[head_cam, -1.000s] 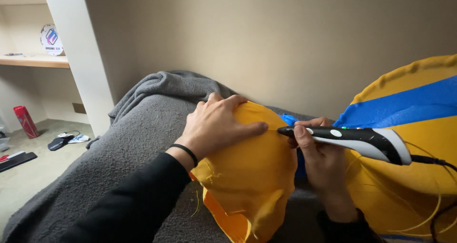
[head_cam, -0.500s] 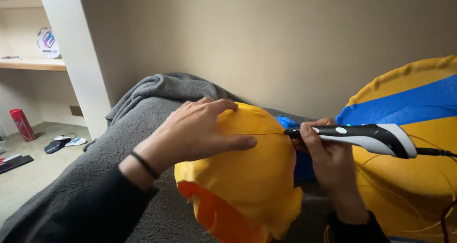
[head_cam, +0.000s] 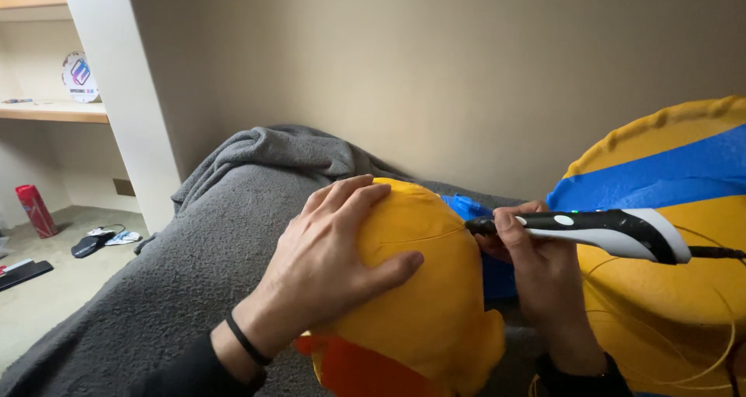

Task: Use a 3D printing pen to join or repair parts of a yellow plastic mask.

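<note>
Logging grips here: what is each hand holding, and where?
Right hand grips the black-and-white pen tool near its tip end. Left hand lies flat on the yellow domed piece.

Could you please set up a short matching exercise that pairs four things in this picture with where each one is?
Things:
1. left hand
2. pen-shaped tool
3. red bottle
4. grey blanket

Places:
a. standing on the floor at far left
b. resting flat on the yellow domed piece
c. draped beneath the domed piece
d. gripped in the right hand, tip at the dome's seam

Pairs: 1-b, 2-d, 3-a, 4-c
</note>
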